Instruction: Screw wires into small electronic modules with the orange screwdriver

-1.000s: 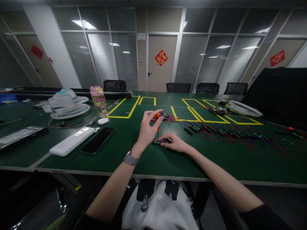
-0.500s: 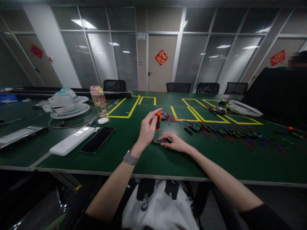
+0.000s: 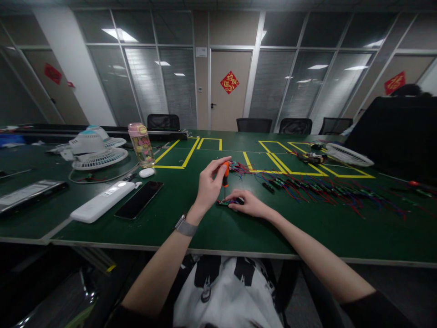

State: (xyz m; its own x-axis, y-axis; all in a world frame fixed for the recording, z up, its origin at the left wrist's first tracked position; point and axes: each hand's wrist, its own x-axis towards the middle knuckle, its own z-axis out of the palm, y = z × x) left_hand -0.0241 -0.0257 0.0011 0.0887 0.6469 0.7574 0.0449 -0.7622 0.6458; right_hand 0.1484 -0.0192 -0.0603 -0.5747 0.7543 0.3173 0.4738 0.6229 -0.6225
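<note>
My left hand (image 3: 210, 184) pinches the orange handle of a small screwdriver (image 3: 225, 175), held upright with its tip down on a small green circuit board (image 3: 225, 202) on the green table (image 3: 205, 223). My right hand (image 3: 247, 203) lies on the table with its fingers pressing that board down. A grey watch sits on my left wrist. Behind the hands lies a bundle of red and blue wires (image 3: 241, 167).
Several small boards with red and blue wires (image 3: 317, 187) are spread to the right. At left lie a black phone (image 3: 139, 199), a white power bank (image 3: 102, 201), a white mouse (image 3: 146, 172), a water bottle (image 3: 141, 145) and a white fan (image 3: 94, 150). Another fan (image 3: 348, 155) lies far right, yellow tape boxes behind.
My left hand's fingers have shifted on the screwdriver handle, which now stands more upright. The right hand stays on the board.
</note>
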